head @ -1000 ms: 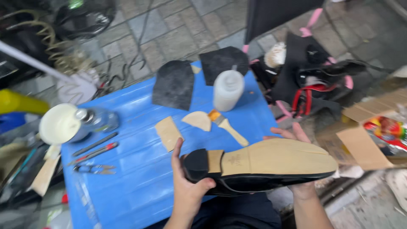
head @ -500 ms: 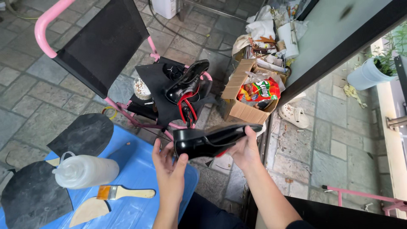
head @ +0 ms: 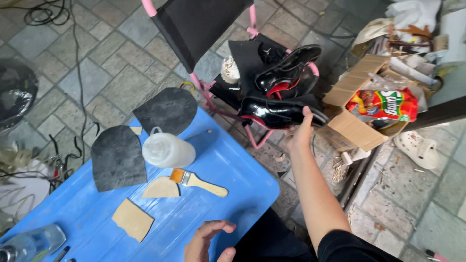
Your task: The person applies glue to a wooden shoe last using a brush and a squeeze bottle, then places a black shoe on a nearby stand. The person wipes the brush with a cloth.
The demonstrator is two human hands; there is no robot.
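Right hand point(head: 297, 138) grips glossy black shoe point(head: 276, 112), fingers wrapped underneath, beside pink folding chair point(head: 204, 92). Left hand point(head: 208, 242) empty, fingers loosely curled over table point(head: 228, 170). Shoe stiff, slick, light; hold mid-sole.

A glossy black shoe point(head: 279, 112) with red lining, a bright blue table point(head: 228, 170), two mottled dark-grey sole sheets point(head: 118, 157), a tan-handled brush point(head: 198, 182) (orange ferrule), and a pink-framed black chair point(head: 199, 24) on grey paving.
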